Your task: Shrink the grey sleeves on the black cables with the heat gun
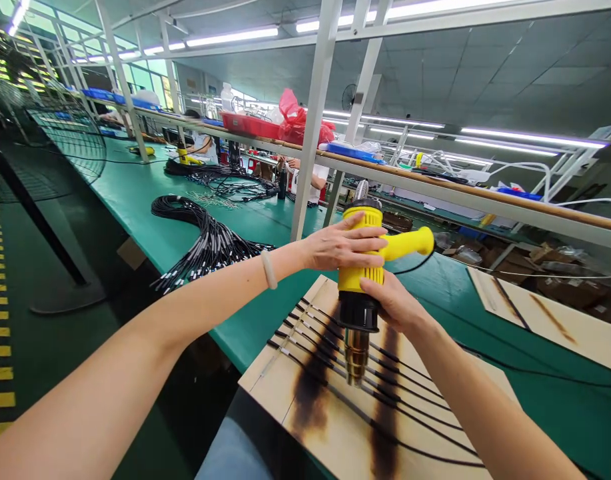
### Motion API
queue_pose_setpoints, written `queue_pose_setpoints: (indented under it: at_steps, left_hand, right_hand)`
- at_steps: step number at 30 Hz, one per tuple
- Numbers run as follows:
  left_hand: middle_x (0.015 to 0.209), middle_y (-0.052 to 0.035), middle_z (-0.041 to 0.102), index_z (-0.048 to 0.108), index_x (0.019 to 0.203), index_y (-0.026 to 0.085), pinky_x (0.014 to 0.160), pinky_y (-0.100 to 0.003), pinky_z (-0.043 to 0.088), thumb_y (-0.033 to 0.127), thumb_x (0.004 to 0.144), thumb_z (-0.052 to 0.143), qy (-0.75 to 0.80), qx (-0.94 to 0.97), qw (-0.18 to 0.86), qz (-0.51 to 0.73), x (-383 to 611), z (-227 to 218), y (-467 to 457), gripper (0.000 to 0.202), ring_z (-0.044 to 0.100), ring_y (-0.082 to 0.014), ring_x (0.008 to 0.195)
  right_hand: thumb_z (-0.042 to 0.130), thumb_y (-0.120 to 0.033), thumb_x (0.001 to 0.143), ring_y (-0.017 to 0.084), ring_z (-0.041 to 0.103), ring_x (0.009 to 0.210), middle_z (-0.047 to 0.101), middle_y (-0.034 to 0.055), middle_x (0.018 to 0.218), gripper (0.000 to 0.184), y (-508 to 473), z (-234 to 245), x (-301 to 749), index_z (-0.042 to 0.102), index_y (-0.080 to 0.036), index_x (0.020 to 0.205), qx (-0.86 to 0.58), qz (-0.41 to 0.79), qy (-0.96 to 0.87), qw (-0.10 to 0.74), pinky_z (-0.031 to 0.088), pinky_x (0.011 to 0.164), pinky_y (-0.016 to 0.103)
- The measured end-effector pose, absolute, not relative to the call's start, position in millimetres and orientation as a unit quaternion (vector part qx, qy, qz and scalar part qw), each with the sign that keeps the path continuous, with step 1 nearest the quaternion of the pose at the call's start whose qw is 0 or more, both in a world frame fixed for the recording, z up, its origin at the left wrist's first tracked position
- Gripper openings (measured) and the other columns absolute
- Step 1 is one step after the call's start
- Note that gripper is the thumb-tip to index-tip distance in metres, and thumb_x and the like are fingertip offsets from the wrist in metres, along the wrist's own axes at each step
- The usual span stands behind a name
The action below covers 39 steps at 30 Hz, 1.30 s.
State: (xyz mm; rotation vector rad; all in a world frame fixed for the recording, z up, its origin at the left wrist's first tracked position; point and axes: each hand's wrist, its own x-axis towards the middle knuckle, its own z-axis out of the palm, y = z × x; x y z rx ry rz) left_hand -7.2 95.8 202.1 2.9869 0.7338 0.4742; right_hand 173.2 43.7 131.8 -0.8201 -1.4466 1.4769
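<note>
Yellow heat gun | nozzle down | black cables | beneath, roughly parallel

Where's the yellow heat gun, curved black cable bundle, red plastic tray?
Yellow heat gun (350, 280), head view, lower housing.
Curved black cable bundle (210, 237), head view, middle strands.
Red plastic tray (250, 126), head view, front wall.

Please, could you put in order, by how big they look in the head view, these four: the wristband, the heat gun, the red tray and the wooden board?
Largest to smallest, by apparent size:
1. wooden board
2. heat gun
3. red tray, standing farther off
4. wristband
</note>
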Motion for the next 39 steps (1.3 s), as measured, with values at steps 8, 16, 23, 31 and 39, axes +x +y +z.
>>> queue_pose_setpoints:
  at_steps: [8,16,23,31,39]
  left_hand:
    - [0.148,-0.0113,0.033,0.033,0.141,0.014,0.115,-0.043,0.023,0.042,0.082,0.052,0.452,0.802,0.041,0.388,-52,87,99,0.068,0.029,-0.0252,0.137]
    - [0.146,-0.0073,0.035,0.041,0.138,0.017,0.115,-0.039,0.024,0.063,0.083,0.039,0.588,0.624,0.379,0.349,-86,-40,87,0.072,0.034,-0.0224,0.135]
    - [0.149,-0.0050,0.029,0.037,0.140,0.020,0.116,-0.037,0.019,0.072,0.080,0.034,0.572,0.630,0.406,0.334,-79,-33,84,0.080,0.028,-0.0221,0.138]
    - [0.147,-0.0059,0.034,0.038,0.140,0.020,0.116,-0.037,0.021,0.075,0.077,0.036,0.567,0.619,0.418,0.347,-81,-41,84,0.084,0.032,-0.0244,0.136]
    - [0.146,-0.0070,0.036,0.042,0.138,0.017,0.113,-0.034,0.025,0.068,0.082,0.041,0.579,0.605,0.414,0.357,-80,-45,85,0.075,0.033,-0.0281,0.134]
  right_hand:
    - [0.084,-0.040,0.050,0.027,0.068,0.085,0.070,0.0097,0.097,0.060,62,99,187,0.058,-0.018,0.099,-0.379,0.424,-0.552,0.610,0.055,0.080,0.047]
    - [0.085,-0.036,0.047,0.027,0.068,0.085,0.068,0.0096,0.095,0.064,77,67,185,0.049,-0.020,0.097,-0.381,0.299,-0.562,0.670,0.055,0.080,0.049]
    - [0.084,-0.037,0.048,0.027,0.067,0.086,0.069,0.0101,0.096,0.065,91,49,177,0.048,-0.020,0.099,-0.403,0.281,-0.561,0.667,0.054,0.080,0.047]
    - [0.083,-0.032,0.052,0.028,0.065,0.094,0.066,0.0125,0.104,0.063,98,32,180,0.047,-0.020,0.101,-0.391,0.296,-0.564,0.665,0.052,0.084,0.046]
    - [0.084,-0.030,0.046,0.028,0.067,0.088,0.068,0.0072,0.097,0.065,99,33,176,0.047,-0.022,0.098,-0.376,0.303,-0.547,0.685,0.052,0.082,0.052]
